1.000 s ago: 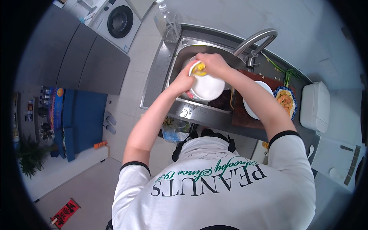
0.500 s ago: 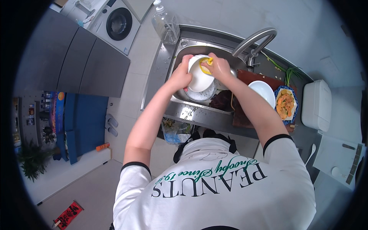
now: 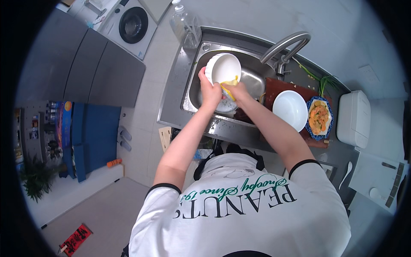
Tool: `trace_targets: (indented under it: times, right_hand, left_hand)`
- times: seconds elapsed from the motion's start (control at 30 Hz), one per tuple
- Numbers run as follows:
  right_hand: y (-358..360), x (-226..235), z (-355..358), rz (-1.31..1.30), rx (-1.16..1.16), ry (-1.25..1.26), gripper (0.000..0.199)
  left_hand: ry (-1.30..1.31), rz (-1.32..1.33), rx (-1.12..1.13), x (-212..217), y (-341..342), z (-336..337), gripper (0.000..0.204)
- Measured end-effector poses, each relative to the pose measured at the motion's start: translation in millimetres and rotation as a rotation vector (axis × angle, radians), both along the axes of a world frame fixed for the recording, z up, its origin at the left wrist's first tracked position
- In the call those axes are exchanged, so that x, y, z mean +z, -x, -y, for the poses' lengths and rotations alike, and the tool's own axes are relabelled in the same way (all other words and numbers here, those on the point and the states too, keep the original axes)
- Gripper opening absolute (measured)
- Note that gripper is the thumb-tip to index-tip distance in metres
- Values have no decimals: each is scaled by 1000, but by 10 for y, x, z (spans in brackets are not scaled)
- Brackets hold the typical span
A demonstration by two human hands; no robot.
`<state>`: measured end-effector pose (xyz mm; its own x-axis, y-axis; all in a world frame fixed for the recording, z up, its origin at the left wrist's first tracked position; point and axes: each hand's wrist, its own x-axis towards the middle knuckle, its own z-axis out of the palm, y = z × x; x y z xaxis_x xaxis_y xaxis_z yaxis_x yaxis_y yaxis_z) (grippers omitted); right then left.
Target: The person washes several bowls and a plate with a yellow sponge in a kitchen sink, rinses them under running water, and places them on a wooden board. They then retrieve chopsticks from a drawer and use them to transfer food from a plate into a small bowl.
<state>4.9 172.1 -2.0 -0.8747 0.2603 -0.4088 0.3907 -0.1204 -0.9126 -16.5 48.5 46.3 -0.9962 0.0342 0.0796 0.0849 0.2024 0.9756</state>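
A white bowl [image 3: 225, 66] with a fluted outer side is tilted over the steel sink [image 3: 256, 79]. My left hand [image 3: 209, 92] is closed on its near left rim. In my right hand [image 3: 236, 91] is a dishcloth [image 3: 230, 84] with yellow edging, pressed against the near right rim of the bowl. Below both hands a round vessel with suds [image 3: 227, 106] sits in the sink, partly hidden by them. My right forearm passes over the sink's near edge and covers part of a dark thing beside that vessel.
A curved faucet [image 3: 286, 45] rises behind the sink. To the right are a reddish-brown cutting board [image 3: 274, 88], a white bowl [image 3: 290, 110], a blue-patterned dish of food [image 3: 319, 118] and green onions [image 3: 327, 83]. A clear pump bottle [image 3: 186, 28] stands at the sink's far left corner.
The bowl has turned and shifted slightly away from me. My right hand and the cloth have moved from its far rim to its near rim; my left hand has slid nearer to me.
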Motion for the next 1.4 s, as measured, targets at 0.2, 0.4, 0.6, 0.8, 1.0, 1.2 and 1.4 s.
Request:
trace_targets:
  times: [0.2,0.4,0.6,0.8,1.0,1.2,1.4]
  right_hand:
    - [190,292,-693,-258,428,-1192,39]
    - [93,101,-79,205,-91,-418,21]
    - [-160,159,182,171,-65,-82,46]
    - [272,402,-583,-212,388,-1211,52]
    - [104,221,18,169,-104,-330,47]
    - [31,324,-222,-26,234,-751,60]
    - [513,1011,-298,-1113,795,-1419,45]
  left_hand:
    - [186,381,-534,423,188,431,67]
    - [-25,64,-107,185,168,273,66]
    - [78,-79,3,72,-175,122,69]
    - [210,403,-515,530,149,397,66]
    - [-154,183,-69,385,6,247,72]
    - [-155,264,-89,345,-218,219,68]
    - [97,705,-520,612,-88,217,56]
